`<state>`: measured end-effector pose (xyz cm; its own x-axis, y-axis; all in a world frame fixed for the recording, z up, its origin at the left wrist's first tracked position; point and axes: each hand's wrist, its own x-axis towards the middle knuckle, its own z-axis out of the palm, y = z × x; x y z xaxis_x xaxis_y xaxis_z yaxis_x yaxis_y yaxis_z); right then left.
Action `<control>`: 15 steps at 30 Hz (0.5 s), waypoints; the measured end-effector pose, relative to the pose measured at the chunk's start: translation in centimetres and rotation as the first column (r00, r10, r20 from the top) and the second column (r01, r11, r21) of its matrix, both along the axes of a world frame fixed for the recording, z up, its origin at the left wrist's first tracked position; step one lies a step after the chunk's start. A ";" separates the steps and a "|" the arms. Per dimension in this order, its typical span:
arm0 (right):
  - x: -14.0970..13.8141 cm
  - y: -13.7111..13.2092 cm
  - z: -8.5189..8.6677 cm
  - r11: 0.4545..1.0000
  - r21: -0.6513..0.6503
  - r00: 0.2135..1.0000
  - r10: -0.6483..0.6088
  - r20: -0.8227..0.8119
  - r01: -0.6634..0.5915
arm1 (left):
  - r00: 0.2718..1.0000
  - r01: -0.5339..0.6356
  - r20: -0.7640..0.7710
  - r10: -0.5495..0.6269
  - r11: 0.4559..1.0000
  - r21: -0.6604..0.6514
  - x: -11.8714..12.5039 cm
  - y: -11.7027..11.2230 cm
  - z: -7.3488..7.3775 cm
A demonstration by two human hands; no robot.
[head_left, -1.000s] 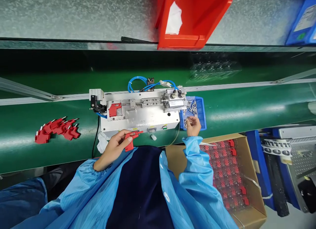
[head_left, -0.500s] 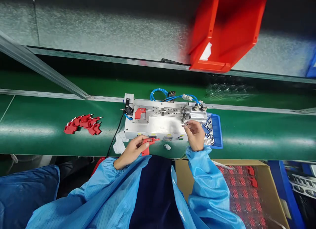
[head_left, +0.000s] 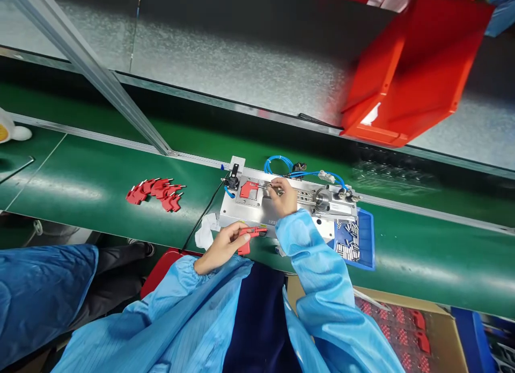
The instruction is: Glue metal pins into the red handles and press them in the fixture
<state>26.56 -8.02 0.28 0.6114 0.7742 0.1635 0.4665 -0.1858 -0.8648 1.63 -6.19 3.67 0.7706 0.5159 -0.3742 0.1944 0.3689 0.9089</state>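
Along the near side of the glossy green bench (head_left: 422, 255), the left hand (head_left: 223, 245) is gripping a red plastic pistol-shaped piece (head_left: 244, 247), apparently leaving its slim tip clear, while over the silver metal machine (head_left: 247, 214) the right hand (head_left: 285, 199) is pinching beside a thin metal rod (head_left: 262, 187), any held item unclear. Left of it, a second red piece (head_left: 248, 189) is sitting in the machine's plate, probably for steadiness. Rightward, an open blue plastic tray (head_left: 372, 239) is holding loose silver pins (head_left: 349, 251); nearer, a brown cardboard box (head_left: 449, 338) is cradling red pieces (head_left: 423, 342).
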 end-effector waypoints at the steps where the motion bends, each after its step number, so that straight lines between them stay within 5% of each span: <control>1: -0.2 0.5 -0.3 1.000 -0.018 0.999 0.009 0.032 -0.009 | 1.000 -0.008 0.000 0.008 1.000 -0.002 0.0 0.0 0.0; 7: -0.1 0.7 -1.6 0.998 -0.061 0.986 0.022 0.168 -0.012 | 1.000 -0.030 -0.007 0.030 0.999 -0.016 -0.2 0.7 -0.3; 15: 0.4 0.2 -1.7 0.995 -0.093 0.991 -0.004 0.132 0.017 | 0.999 -0.030 -0.011 0.031 0.999 0.016 0.4 1.1 -0.4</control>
<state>26.93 -7.78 -1.43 0.5977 0.7835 0.1697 0.5725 -0.2690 -0.7745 1.99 -5.11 3.30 0.7501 0.5450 -0.3745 0.1936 0.3605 0.9125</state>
